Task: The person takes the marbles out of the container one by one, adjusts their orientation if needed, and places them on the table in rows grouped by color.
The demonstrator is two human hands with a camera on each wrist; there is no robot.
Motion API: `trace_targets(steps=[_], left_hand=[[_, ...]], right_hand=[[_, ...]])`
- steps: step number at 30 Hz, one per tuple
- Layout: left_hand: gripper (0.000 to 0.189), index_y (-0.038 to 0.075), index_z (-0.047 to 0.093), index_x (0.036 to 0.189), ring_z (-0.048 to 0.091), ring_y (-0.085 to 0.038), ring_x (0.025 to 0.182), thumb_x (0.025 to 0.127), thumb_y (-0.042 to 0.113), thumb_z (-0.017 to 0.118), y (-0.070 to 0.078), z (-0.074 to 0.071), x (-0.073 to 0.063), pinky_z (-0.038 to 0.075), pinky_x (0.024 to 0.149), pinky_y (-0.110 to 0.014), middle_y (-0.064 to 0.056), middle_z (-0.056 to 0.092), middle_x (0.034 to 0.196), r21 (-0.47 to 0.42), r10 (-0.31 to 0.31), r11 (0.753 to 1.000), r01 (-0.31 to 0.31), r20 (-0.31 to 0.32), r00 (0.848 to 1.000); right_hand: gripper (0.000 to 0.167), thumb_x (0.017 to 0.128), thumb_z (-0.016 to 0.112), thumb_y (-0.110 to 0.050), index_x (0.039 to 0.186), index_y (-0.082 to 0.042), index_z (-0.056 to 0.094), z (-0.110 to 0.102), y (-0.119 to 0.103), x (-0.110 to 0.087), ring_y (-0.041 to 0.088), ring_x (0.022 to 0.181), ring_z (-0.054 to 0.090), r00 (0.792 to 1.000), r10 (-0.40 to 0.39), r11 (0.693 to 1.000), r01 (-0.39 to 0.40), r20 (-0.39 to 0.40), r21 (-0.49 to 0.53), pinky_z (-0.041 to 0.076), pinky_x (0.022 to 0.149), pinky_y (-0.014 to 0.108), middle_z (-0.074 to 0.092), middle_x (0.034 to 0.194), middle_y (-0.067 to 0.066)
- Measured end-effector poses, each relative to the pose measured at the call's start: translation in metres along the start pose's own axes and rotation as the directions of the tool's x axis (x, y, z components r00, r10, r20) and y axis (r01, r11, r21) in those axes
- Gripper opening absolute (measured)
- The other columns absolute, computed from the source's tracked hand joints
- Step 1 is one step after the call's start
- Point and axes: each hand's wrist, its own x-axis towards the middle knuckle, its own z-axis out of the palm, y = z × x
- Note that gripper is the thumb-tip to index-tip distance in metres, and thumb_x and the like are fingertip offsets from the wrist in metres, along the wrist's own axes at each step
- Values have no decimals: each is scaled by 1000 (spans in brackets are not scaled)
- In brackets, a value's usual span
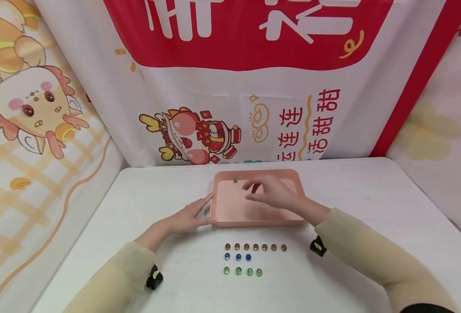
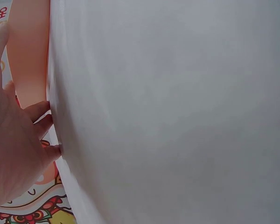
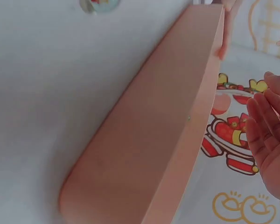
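Note:
A shallow pink tray (image 1: 243, 224) sits on the white table with one green glass marble (image 1: 235, 180) by its far left wall. My left hand (image 1: 185, 218) rests spread against the tray's left side, thumb by the near corner; its extended fingers (image 2: 37, 111) also show in the left wrist view. Over the tray hovers my right hand (image 1: 271, 191), fingers loosely bent, nothing visible between them. In front of the tray lie rows of glass marbles: several amber and brownish ones (image 1: 246, 247), three blue ones (image 1: 238, 257) and several green ones (image 1: 238, 271).
The white table (image 1: 168, 278) meets a printed cloth backdrop (image 1: 191, 87) behind the tray. Patterned cloth (image 1: 38, 182) hangs on the left, and another pale cloth (image 1: 442, 174) on the right.

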Motion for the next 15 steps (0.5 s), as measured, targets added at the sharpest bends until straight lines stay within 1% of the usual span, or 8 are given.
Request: trace_targets(steps=[3,8,11,15], left_hand=[[87,37,9,156,13,-29,146,89,57,61,-2,0,2,13,114,-58,-3,15,161,3,-2,1000,2,-1,1000],[87,39,9,156,13,-28,146,88,59,61,-4,1,3,14,113,-58,-2,15,161,0,-13,1000,13,0,1000],[87,41,9,156,12,-27,146,88,59,61,-4,1,2,14,113,-58,-1,15,161,-1,-18,1000,18,-4,1000],[86,41,10,155,12,-27,146,88,58,62,-3,1,1,13,114,-58,-1,15,161,-4,-20,1000,20,-6,1000]], right_hand=[[28,86,76,-24,113,-18,70,3,4,15,19,95,60,1000,19,1000,-19,16,-5,53,78,31,66,102,-6],[30,87,76,-23,116,-17,68,4,9,35,16,98,58,998,23,999,-21,55,-36,52,78,29,63,106,-6],[32,87,76,-23,116,-14,68,3,13,44,16,100,58,996,19,998,-14,82,-68,51,80,29,63,109,-2],[39,87,76,-24,121,-8,66,3,18,54,23,105,58,991,48,996,-39,122,-78,50,85,33,64,114,7]])
